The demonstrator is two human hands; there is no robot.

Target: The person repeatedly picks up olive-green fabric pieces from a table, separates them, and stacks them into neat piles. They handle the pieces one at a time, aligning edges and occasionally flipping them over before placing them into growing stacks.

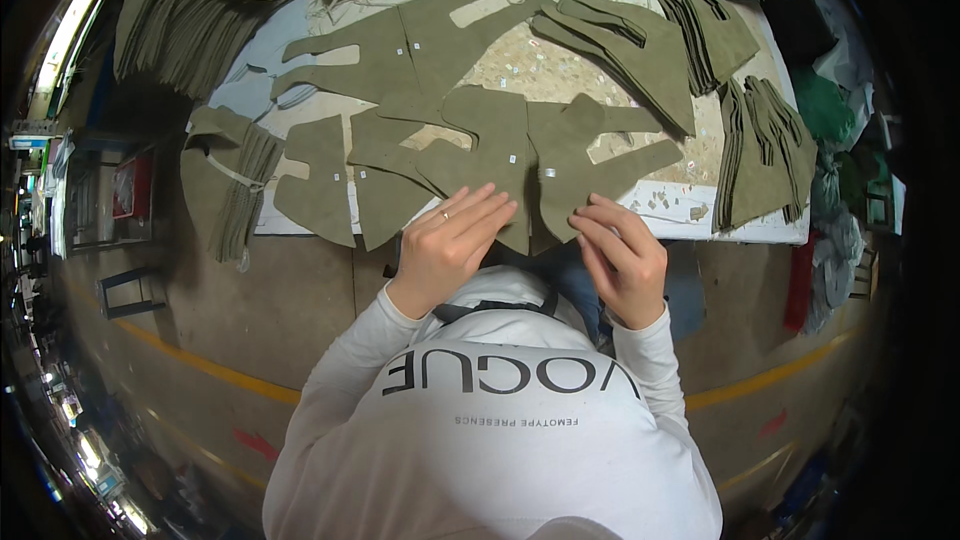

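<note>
White shirt (500, 470), dark letters; two green pieces (495, 130) on the bench (698, 231).
Left hand (450, 248), open, rests on one; right hand (628, 258), half curled, touches the other, pinch unclear. Each has one white tag (513, 158).

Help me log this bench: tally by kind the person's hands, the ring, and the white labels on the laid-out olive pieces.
Left hand and right hand: 2
Ring: 1
White labels on olive pieces: 6
Total: 9
</note>
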